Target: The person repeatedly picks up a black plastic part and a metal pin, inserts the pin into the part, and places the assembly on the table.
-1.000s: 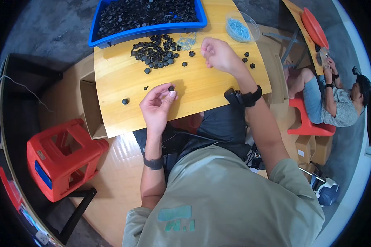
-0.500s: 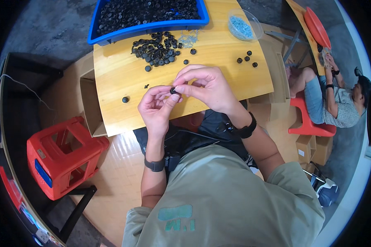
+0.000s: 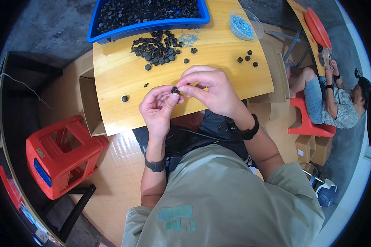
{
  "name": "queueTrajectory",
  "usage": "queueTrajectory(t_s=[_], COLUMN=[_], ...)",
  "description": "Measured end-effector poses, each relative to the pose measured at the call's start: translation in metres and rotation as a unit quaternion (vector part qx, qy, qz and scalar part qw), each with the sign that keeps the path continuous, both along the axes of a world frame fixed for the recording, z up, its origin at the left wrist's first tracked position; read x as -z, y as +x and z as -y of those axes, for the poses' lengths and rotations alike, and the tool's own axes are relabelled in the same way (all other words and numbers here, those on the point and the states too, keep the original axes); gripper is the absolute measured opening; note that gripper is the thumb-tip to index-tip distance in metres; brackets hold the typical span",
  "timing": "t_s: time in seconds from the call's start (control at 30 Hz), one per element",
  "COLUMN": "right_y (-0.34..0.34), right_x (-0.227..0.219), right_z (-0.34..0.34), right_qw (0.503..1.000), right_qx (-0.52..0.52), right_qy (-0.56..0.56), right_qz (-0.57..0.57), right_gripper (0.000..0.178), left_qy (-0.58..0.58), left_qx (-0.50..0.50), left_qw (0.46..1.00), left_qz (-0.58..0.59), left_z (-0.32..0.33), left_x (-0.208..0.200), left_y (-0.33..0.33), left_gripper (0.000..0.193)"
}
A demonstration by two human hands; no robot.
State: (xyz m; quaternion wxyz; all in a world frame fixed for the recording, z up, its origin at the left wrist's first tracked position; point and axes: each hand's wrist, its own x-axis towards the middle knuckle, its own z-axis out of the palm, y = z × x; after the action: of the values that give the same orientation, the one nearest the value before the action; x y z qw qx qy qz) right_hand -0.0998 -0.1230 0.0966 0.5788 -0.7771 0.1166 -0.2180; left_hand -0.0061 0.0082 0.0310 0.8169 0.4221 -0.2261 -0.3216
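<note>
Between thumb and fingertips, my left hand holds a small round black plastic part above the near edge of the wooden table. My right hand pinches at the same part from the right, its fingertips touching it; whether anything else is between them is too small to tell. Beyond my hands lies a heap of black round parts, with loose silver screws beside it. One round black part and a tiny black piece lie left of my hands. Several black parts sit to the right.
A blue tray full of black parts stands at the table's far side. A clear bowl of screws is far right. Red stool at left, open cardboard box by the table. Another person sits at a table on the right.
Both hands stay nearly in place. The black part has tilted or shifted slightly right between my fingertips, and my right hand has moved a little to the right.
</note>
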Motion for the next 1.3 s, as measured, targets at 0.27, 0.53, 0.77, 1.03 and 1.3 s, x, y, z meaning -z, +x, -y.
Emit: queueTrajectory(t_s=[0.27, 0.53, 0.77, 1.03, 1.3], right_y=[0.002, 0.003, 0.005, 0.003, 0.015], right_x=[-0.001, 0.003, 0.002, 0.004, 0.033], right_z=[0.002, 0.000, -0.009, 0.002, 0.053], right_qw=[1.000, 0.983, 0.987, 0.982, 0.939], right_qx=[0.000, -0.033, 0.005, -0.053, 0.150], right_qy=[-0.010, -0.178, -0.160, -0.179, -0.213], right_qz=[-0.007, 0.040, 0.004, -0.011, -0.226], right_gripper=[0.008, 0.018, 0.023, 0.025, 0.031], left_qy=[0.015, 0.017, -0.004, -0.009, 0.010], left_qx=[0.006, 0.027, 0.067, 0.117, 0.054], left_qw=[1.000, 0.998, 0.994, 0.983, 0.984], left_qz=[-0.006, -0.054, -0.090, -0.138, -0.167], left_z=[0.000, -0.001, 0.000, -0.005, -0.003], left_x=[0.003, 0.006, 0.012, 0.013, 0.029], left_y=[0.000, 0.003, 0.004, 0.007, 0.016], left_gripper=[0.019, 0.022, 0.022, 0.020, 0.022])
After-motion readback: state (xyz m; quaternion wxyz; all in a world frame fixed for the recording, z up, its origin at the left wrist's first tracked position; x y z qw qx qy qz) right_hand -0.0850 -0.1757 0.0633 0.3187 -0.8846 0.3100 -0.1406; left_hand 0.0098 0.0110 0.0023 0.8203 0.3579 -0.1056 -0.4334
